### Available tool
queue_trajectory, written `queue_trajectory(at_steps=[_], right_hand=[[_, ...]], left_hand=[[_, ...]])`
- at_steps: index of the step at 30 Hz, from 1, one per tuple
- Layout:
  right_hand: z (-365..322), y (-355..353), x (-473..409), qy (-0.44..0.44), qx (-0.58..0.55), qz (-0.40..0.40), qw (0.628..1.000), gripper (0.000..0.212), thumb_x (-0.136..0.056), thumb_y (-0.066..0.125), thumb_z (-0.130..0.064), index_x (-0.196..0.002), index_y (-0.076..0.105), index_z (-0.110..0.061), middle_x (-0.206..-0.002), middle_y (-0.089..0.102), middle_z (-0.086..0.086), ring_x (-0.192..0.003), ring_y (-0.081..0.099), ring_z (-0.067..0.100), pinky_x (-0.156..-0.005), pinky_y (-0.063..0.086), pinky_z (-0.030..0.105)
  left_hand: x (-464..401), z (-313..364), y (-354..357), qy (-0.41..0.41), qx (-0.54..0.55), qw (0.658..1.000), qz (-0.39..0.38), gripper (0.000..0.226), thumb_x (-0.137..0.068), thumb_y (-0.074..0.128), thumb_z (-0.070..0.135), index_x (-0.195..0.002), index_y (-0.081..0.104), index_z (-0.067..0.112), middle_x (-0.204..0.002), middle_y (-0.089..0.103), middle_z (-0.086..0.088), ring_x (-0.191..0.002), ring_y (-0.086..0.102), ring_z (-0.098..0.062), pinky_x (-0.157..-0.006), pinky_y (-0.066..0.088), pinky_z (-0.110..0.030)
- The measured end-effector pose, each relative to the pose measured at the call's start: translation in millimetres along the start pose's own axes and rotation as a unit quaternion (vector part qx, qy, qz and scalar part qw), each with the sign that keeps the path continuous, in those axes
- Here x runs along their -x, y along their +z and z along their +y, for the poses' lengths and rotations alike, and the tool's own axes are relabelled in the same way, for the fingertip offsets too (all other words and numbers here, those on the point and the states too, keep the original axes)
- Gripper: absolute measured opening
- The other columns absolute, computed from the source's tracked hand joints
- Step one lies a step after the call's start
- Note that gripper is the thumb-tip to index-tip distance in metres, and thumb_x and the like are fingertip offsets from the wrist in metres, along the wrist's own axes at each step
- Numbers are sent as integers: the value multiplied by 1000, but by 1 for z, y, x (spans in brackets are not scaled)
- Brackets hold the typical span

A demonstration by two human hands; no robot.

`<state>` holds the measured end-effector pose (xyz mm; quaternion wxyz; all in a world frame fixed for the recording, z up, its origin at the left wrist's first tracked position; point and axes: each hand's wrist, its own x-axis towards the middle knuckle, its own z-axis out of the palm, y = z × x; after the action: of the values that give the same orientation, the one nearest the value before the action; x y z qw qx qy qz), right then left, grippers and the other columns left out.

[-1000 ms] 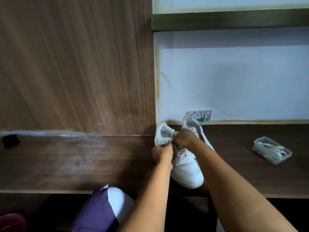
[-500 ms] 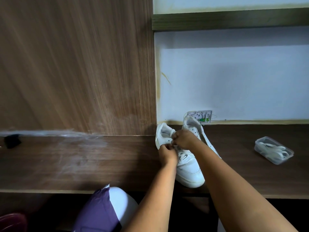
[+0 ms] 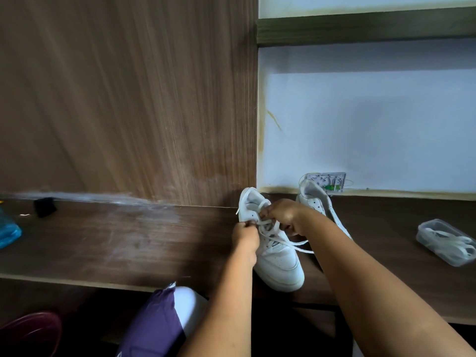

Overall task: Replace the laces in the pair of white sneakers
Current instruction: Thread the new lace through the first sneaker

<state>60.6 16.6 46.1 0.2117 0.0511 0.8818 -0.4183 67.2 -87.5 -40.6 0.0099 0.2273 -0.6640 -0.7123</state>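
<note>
Mid-unlacing near sneaker; left hand and right hand both pinching lace. Next, likely: draw lace clear of upper eyelets.

Person's going bare-armed here, no sleeves showing on either forearm, nothing on the wrists. They're wearing purple clothing with a white patch showing at the knee.

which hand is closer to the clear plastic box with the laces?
Right. The right hand pinches lace over the near sneaker, on the side toward the clear plastic box. The left hand grips lace at that sneaker's far side.
</note>
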Motion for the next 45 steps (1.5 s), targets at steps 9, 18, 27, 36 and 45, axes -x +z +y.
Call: queue_trajectory(at_steps=[9,18,27,36,45], right_hand=[[-7,-1,-31,33,16,-60,998,12,-91,46,-10,-80,47,-13,-56,42,5,-43,26,11,-43,20,17],[22,5,-44,93,-247,-99,959,27,-96,55,-19,-70,52,-12,-47,49,-1,-31,29,6,-32,17,16],[25,2,-45,71,-198,-58,976,20,-90,64,-18,-72,57,-11,-56,56,2,-35,42,9,-35,24,17],[8,4,-38,-232,211,113,943,24,-94,43,-17,-77,59,-10,-84,63,11,-79,59,24,-67,43,30],[14,-8,-41,-216,156,131,955,22,-94,53,-29,-94,68,-13,-89,61,-1,-88,59,18,-68,40,24]], left_hand=[[-4,-3,-2,-49,73,996,-34,19,-96,56,20,-79,65,21,-97,70,-3,-96,64,-22,-77,51,-30],[-5,-5,-3,88,-147,985,20,18,-96,53,24,-102,65,12,-105,67,-4,-97,62,-21,-82,48,-29],[0,-6,-2,147,-288,945,57,21,-94,50,29,-101,65,16,-112,62,-3,-104,59,-22,-75,45,-28],[-15,10,-11,276,-239,930,-40,60,-84,42,-9,-137,49,19,-140,42,-1,-129,41,-18,-107,32,-23],[-18,19,-15,241,-162,952,-102,28,-92,43,1,-108,64,10,-117,49,2,-109,54,-23,-92,48,-28]])
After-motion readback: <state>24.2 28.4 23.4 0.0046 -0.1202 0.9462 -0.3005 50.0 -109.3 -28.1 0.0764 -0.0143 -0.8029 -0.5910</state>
